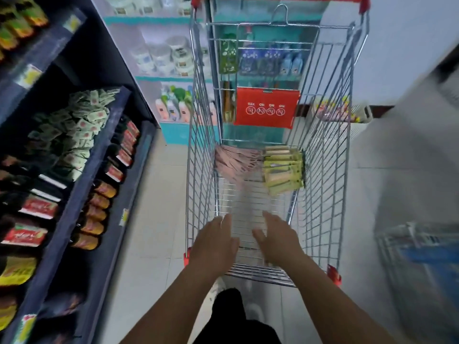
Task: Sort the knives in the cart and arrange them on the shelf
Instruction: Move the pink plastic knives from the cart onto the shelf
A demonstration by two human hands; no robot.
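We see our left hand [215, 240] and right hand [279, 238] held side by side over the near end of the cart [198, 155], fingers straight and loosely spread, gripping nothing. Beyond them, towards twelve o'clock on the wire floor, lie the packaged knives: a fanned pink bundle [237, 161] at eleven and a stack of yellow-green packs [284, 170] at one, just beside each other against the far end. A red placard [267, 109] hangs above them. At nine o'clock stands a dark shelf [99, 155] of bottles [37, 207].
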